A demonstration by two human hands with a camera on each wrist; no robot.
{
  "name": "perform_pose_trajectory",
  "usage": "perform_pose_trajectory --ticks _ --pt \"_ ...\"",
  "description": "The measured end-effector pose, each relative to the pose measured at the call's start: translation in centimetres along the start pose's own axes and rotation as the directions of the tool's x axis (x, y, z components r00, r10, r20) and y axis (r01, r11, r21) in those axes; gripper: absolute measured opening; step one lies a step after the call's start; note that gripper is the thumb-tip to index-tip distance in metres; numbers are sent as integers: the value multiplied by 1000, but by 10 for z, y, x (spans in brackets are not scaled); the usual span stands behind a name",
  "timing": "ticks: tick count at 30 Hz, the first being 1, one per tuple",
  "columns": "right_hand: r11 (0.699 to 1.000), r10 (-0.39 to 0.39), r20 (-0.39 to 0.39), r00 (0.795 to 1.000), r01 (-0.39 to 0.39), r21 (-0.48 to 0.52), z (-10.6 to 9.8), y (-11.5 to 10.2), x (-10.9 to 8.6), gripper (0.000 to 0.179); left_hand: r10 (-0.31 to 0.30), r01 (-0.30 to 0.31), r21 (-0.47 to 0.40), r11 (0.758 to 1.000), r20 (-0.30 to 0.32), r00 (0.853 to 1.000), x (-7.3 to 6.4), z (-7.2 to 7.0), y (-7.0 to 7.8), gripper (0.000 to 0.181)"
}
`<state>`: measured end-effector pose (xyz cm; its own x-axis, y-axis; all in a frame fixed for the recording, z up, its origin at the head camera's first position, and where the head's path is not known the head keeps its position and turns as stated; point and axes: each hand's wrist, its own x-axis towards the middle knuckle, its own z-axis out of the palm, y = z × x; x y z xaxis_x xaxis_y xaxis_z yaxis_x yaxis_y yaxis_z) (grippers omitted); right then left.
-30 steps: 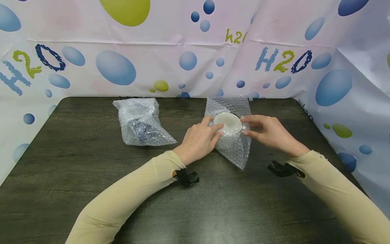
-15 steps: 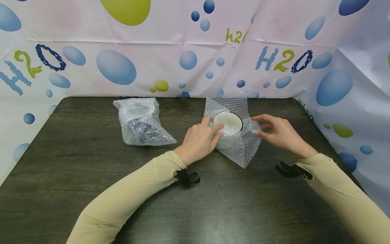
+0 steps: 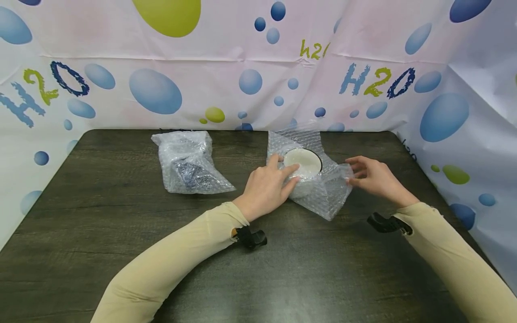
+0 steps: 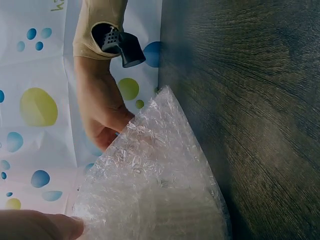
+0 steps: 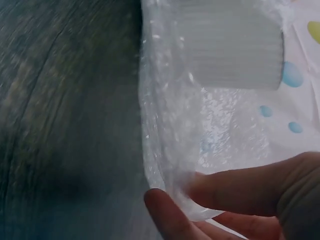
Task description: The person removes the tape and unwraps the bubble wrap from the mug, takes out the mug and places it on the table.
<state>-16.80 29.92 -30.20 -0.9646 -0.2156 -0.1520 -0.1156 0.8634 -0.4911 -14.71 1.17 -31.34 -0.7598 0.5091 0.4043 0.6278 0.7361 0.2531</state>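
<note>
A white cup [image 3: 304, 164] with a dark rim stands partly inside bubble wrap [image 3: 329, 193]; its ribbed side shows in the right wrist view. My left hand [image 3: 266, 188] holds the cup at its near left rim, one finger over the inside and the thumb outside against the wrap. To the right, my right hand [image 3: 373, 179] pinches the loose edge of the bubble wrap between thumb and fingers, pulled away from the cup. The right wrist view shows that wrap edge [image 5: 175, 165] between the fingertips.
A second bubble-wrapped bundle [image 3: 186, 161] lies at the back left, something dark showing through. The dark wooden table [image 3: 282, 269] meets a patterned backdrop [image 3: 226, 54] behind and at the right.
My right hand has moved right from the cup's rim, drawing the bubble wrap off its top and right side; the dark rim now shows. The left hand has stayed at the cup.
</note>
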Motion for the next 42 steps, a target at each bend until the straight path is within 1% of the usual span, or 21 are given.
perform_pose_trajectory --ticks 3,6,10,14,16,17,19,20,21,22,24,25,27,29,31,33,36,39,42 --pt "999 24 42 999 -23 -23 2 7 1 56 -1 1 6 1000 -1 1000 0 0 0 36" --pt "998 25 71 997 -21 -51 2 12 1 57 -6 6 5 1000 3 1000 0 0 0 37" --pt "996 -16 91 996 24 -88 0 12 -2 55 -16 16 -3 1000 7 1000 0 -1 1 38" --pt "988 -51 95 994 64 -139 -2 6 -3 50 -19 19 -7 1000 3 1000 0 1 1 38" --pt "984 -64 77 995 75 -160 -3 1 -4 50 -19 19 0 1000 -1 1000 0 1 1 38" --pt "982 -73 53 996 81 -169 -3 -2 -4 50 -19 19 3 1000 -4 1000 0 2 0 38" --pt "981 -98 -22 995 93 -172 -1 -8 -5 50 -21 21 7 1000 -6 1000 0 2 0 38" --pt "980 -118 -71 990 105 -167 -1 -13 -6 49 -23 23 7 1000 -5 1000 0 2 0 38" --pt "979 -150 -125 981 129 -158 0 -17 -8 47 -26 26 -1 1000 -1 1000 0 2 0 38" --pt "976 -187 -182 965 162 -146 2 -21 -9 44 -29 29 -10 1000 6 1000 0 2 0 38" --pt "960 -276 -276 921 249 -129 4 -31 -12 39 -36 37 -26 999 25 999 0 2 0 39" --pt "944 -330 -303 894 306 -126 6 -36 -13 37 -38 39 -32 999 31 999 1 1 -1 38" --pt "899 -437 -322 840 418 -130 11 -45 -15 35 -43 45 -46 998 50 998 1 0 -1 38" --pt "854 -519 -304 799 504 -132 15 -54 -17 40 -41 44 -48 998 63 997 1 -1 -1 36" --pt "813 -581 -271 767 566 -138 20 -61 -18 49 -35 38 -49 998 68 997 1 -2 -1 34" --pt "787 -616 -247 748 599 -148 23 -66 -21 58 -28 31 -49 998 70 997 2 -2 -2 34" --pt "768 -640 -220 736 616 -175 27 -70 -23 66 -20 23 -44 999 60 998 3 -2 -3 32" --pt "756 -654 -211 726 622 -204 30 -72 -24 65 -31 34 -62 997 49 998 4 -2 -3 30" --pt "736 -676 -206 707 634 -238 31 -73 -27 59 -51 55 -104 993 45 998 4 -2 -3 29"
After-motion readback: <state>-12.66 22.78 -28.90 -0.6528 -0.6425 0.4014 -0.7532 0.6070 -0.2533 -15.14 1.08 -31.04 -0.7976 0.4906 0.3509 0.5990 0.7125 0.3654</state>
